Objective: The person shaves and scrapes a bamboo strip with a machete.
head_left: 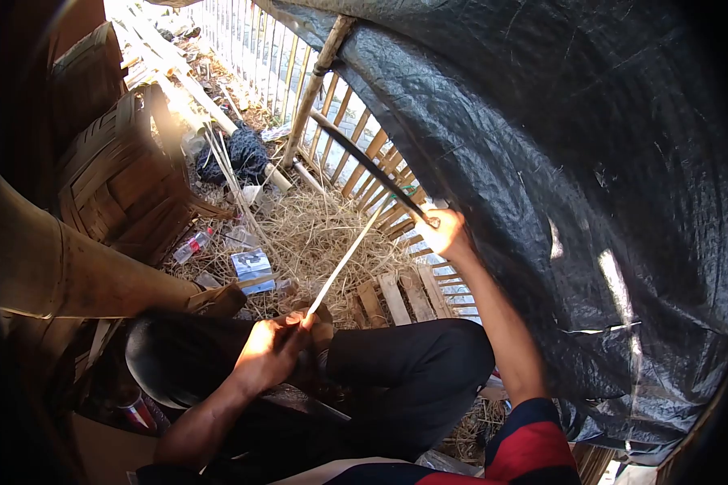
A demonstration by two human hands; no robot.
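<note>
In my left hand [268, 349], low in front of my knees, is a thin pale bamboo strip [344, 265]. Its fingers are closed around the lower end, and the strip slants up to the right. My right hand [445, 233] is raised at the right beside the black sheet and grips a long dark machete [368, 163]. The blade points up and to the left, toward the slatted fence. Near its base, the blade passes just beyond the strip's upper end; whether they touch I cannot tell.
Bamboo shavings [323, 222] cover the ground ahead. A black plastic sheet [558, 162] hangs along the right. Woven bamboo panels [121, 186] and a thick bamboo pole [97, 271] stand at left. A plastic bottle [192, 246] and a slatted bamboo fence [356, 121] lie beyond my knees.
</note>
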